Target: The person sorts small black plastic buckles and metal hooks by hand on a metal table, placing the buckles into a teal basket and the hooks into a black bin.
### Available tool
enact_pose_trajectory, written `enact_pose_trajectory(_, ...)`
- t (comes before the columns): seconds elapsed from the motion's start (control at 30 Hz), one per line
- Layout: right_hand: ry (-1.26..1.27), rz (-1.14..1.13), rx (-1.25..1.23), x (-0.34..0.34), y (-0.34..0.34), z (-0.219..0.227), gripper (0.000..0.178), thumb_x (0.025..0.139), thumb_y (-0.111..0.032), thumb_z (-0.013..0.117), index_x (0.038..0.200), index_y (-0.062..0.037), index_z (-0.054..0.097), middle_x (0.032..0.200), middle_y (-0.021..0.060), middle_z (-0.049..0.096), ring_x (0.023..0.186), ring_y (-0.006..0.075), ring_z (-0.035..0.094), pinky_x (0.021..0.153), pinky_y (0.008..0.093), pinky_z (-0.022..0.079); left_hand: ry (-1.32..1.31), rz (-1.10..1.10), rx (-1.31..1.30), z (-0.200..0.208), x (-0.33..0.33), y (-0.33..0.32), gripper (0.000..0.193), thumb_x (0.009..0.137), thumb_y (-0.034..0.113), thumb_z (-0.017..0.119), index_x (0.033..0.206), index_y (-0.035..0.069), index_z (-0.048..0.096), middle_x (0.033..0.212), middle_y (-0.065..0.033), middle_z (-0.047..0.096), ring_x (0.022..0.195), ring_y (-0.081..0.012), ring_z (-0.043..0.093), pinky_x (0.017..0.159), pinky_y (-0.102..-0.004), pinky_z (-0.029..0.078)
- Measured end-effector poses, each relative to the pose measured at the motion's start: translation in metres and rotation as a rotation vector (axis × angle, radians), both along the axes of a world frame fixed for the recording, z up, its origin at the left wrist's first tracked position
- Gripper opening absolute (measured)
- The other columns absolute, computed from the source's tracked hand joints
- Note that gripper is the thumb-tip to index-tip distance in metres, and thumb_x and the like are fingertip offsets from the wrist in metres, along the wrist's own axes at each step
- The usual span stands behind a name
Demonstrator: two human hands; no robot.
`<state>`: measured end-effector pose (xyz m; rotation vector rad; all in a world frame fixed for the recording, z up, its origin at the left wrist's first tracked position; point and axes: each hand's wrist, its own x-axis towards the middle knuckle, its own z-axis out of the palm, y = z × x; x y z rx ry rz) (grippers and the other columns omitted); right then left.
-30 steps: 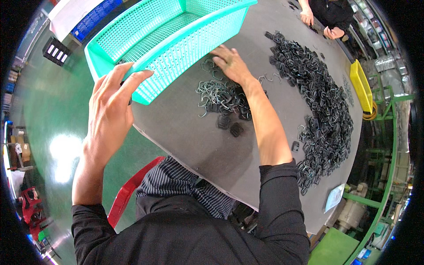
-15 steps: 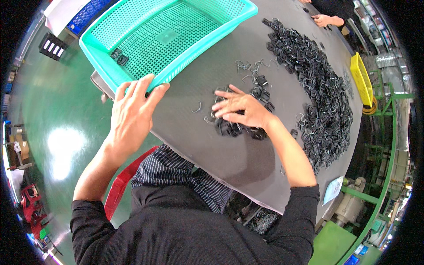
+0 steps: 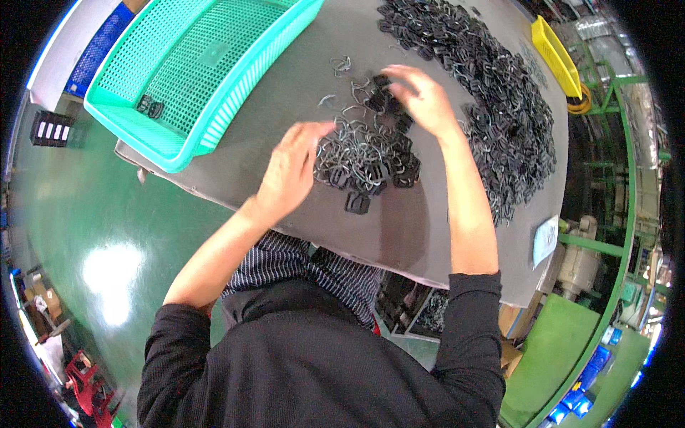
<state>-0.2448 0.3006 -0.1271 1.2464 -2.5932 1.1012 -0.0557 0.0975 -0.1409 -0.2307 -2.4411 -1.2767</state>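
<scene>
A small pile of black plastic buckle-like pieces and bent metal wire hooks (image 3: 367,153) lies on the grey tabletop (image 3: 300,225) in front of me. My left hand (image 3: 291,170) is at the pile's left edge, fingers stretched out and slightly blurred, nothing visible in it. On the pile's far right side, my right hand (image 3: 424,103) has its fingers spread and curved; its fingertips are beside some black pieces (image 3: 385,93), and whether they touch cannot be made out. One black buckle (image 3: 357,203) lies at the pile's near edge.
A turquoise mesh basket (image 3: 221,118) at the far left holds a few black pieces (image 3: 150,107). Along the right side stretches a large heap of similar pieces (image 3: 510,107). A yellow basket (image 3: 556,57) is beyond it. A pale blue packet (image 3: 545,241) lies at the right edge.
My left hand has left the turquoise basket's rim and moved right to the small pile. My right hand has shifted to its far right side, uncovering hooks. The view has turned; the other person's hand is gone.
</scene>
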Motion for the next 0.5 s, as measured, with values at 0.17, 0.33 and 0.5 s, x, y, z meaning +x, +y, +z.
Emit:
enact_pose_trajectory(0.17, -0.113, -0.41, 0.249, 0.037, 0.022, -0.006, 0.043, 0.069, -0.03, 0.074, 0.104, -0.0078, 0.063, 0.091, 0.0132, 0.062, 0.086, 0.0281, 0.061, 0.078, 0.0367, 0.048, -0.134, 0.076, -0.152, 0.003, -0.072, 0.022, 0.029, 0.088, 0.024, 0.055, 0.112, 0.008, 0.056, 0.083, -0.0143, 0.065, 0.077, -0.0331, 0.062, 0.07, -0.0399, 0.049)
enact_pose_trajectory(0.33, -0.203, -0.43, 0.23, 0.064, 0.03, -0.016, 0.037, 0.068, -0.022, 0.075, 0.099, -0.0075, 0.062, 0.088, 0.0105, 0.062, 0.086, 0.0267, 0.061, 0.075, 0.038, 0.047, -0.337, 0.106, -0.398, -0.004, -0.118, 0.047, 0.039, 0.08, 0.038, 0.064, 0.107, 0.011, 0.058, 0.082, -0.0162, 0.065, 0.081, -0.0342, 0.063, 0.07, -0.0434, 0.049)
enact_pose_trajectory(0.5, -0.117, -0.546, 0.039, 0.06, 0.041, -0.019, 0.031, 0.071, -0.022, 0.073, 0.097, -0.0082, 0.063, 0.089, 0.0094, 0.062, 0.085, 0.0266, 0.061, 0.076, 0.0384, 0.048, -0.325, -0.083, -0.022, 0.026, -0.117, 0.025, 0.026, 0.078, 0.032, 0.068, 0.083, 0.007, 0.066, 0.067, -0.0067, 0.061, 0.059, -0.0143, 0.055, 0.052, -0.0305, 0.042)
